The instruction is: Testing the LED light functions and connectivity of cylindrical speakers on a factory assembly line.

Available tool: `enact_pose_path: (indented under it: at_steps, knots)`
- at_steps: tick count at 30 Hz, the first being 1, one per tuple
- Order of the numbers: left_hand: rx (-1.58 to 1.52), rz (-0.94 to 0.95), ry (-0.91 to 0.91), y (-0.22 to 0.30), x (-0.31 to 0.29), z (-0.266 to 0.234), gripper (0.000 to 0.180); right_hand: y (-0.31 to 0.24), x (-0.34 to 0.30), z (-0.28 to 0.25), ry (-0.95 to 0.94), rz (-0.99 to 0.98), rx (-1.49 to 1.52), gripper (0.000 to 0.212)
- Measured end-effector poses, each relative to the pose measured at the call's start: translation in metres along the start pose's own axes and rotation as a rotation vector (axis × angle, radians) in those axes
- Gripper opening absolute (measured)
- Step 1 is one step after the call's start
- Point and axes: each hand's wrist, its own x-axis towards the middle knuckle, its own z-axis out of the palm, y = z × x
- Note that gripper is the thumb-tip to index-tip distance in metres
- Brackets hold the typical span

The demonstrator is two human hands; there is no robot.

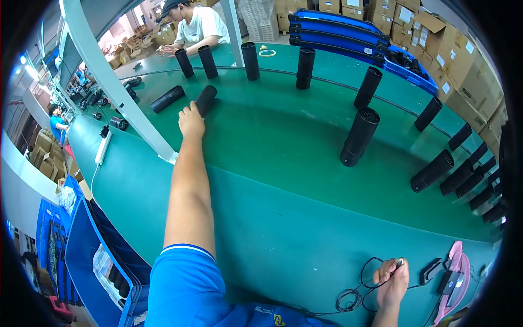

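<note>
On belt (278, 139), past near edge, left hand (192, 119) grips black cylinder (207, 98), open room rightward; right hand (393, 279) pinches cable (400, 263).

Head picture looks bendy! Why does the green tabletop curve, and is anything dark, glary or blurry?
Head view: the fisheye lens bends the green tabletop; the picture's corners go black; lamps glare far left; the left hand and its black tube look fairly clear, but tubes by the right rim look squashed and dimmer.
</note>
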Motion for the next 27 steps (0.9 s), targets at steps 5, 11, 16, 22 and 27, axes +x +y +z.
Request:
enact_pose_path:
  at_steps: [5,11,16,22,27]
  knots:
    - [-1.032,-0.178,-0.103,0.01,-0.032,-0.018,0.07,-0.003,0.001,0.01,-0.023,-0.001,-0.043,0.026]
    - [-2.393,0.171,-0.853,0.061,-0.181,-0.109,0.044,-0.016,-0.022,0.015,-0.003,0.004,-0.095,0.026]
    - [-2.537,0.06,-1.233,0.086,-0.311,-0.189,0.044,-0.029,-0.041,0.032,-0.074,0.066,-0.144,0.024]
    - [-2.502,0.061,-1.555,0.097,-0.399,-0.196,0.062,-0.025,-0.05,0.045,-0.139,0.181,-0.195,0.024]
    - [-2.336,0.088,-1.43,0.104,-0.431,-0.186,0.063,-0.022,-0.055,0.046,-0.277,0.254,-0.24,0.021]
